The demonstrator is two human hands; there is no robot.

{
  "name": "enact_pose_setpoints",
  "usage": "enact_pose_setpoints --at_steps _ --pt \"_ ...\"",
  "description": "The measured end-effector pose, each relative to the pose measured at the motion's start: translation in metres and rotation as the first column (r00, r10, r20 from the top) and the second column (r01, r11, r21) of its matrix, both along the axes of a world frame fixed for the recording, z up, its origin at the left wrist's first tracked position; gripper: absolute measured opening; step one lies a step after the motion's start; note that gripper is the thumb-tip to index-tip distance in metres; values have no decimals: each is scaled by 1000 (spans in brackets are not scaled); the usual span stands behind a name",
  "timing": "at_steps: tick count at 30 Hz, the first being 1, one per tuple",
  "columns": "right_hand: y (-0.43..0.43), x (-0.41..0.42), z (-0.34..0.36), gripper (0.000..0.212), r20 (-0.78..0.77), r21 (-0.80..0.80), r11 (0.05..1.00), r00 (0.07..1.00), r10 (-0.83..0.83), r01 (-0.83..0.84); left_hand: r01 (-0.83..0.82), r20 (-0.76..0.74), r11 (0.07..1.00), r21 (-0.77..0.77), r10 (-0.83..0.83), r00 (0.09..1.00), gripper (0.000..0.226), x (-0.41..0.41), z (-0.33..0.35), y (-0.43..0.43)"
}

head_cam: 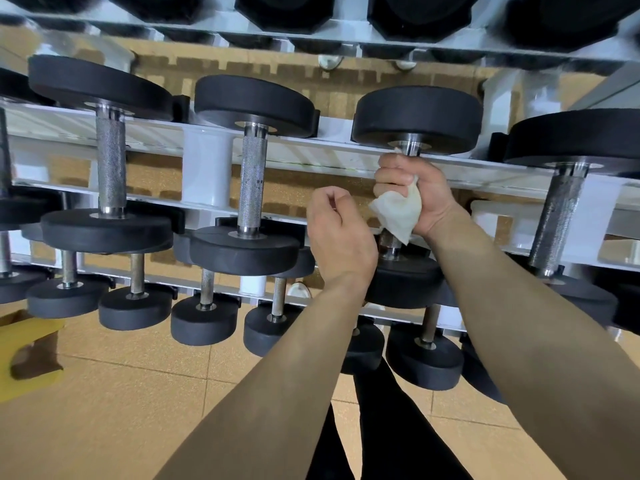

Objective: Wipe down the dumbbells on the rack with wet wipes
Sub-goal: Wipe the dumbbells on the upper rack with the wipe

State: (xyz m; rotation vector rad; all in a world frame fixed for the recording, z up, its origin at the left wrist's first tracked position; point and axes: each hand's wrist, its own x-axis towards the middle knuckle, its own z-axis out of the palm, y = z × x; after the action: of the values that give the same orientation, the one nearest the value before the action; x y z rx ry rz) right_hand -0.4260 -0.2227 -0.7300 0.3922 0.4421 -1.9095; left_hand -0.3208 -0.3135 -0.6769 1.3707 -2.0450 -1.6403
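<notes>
A white rack holds several black dumbbells with steel handles on its tiers. My right hand grips the handle of one middle-tier dumbbell with a wet wipe wrapped round it; the wipe's loose end hangs below my palm. Most of that handle is hidden by my fingers and the wipe. My left hand hovers just left of it, fingers loosely curled, holding nothing. To the left, another dumbbell rests on the same tier.
Smaller dumbbells line the lowest tier, larger ones the top tier. A yellow object lies on the tan tiled floor at the left. My dark trouser legs stand close to the rack.
</notes>
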Motion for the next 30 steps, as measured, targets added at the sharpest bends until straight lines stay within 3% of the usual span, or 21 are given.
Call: enact_pose_setpoints --at_steps 3,6,10,13,15,19,24,26,30 --pt "5 7 -6 29 -51 40 995 994 98 -96 -1 3 1000 -2 1 1000 18 -1 -1 0" --pt "13 26 1 35 -180 268 932 938 298 -245 1 5 1000 -8 -1 1000 18 -1 -2 0" --pt "10 41 15 26 -260 635 769 919 295 -68 8 2 1000 -10 -8 1000 17 -1 2 0" --pt "2 36 22 24 -250 739 673 937 244 22 13 -10 1000 -10 -14 1000 16 -1 0 -1" --pt "-4 24 25 27 -201 745 667 961 188 25 18 -9 1000 -3 -18 1000 17 -1 -1 -1" --pt "-5 -1 29 41 -101 613 790 992 78 1 21 -3 1000 19 -21 1000 17 -1 0 -1" --pt "-3 8 24 27 -70 443 893 996 -47 74 134 68 980 145 -145 987 27 -2 5 -2" --pt "-1 13 27 26 -105 467 883 994 -2 51 200 51 965 172 -211 976 32 -1 11 -2" --pt "10 22 41 35 -258 645 764 948 188 24 323 71 940 111 -331 941 28 0 11 -4"
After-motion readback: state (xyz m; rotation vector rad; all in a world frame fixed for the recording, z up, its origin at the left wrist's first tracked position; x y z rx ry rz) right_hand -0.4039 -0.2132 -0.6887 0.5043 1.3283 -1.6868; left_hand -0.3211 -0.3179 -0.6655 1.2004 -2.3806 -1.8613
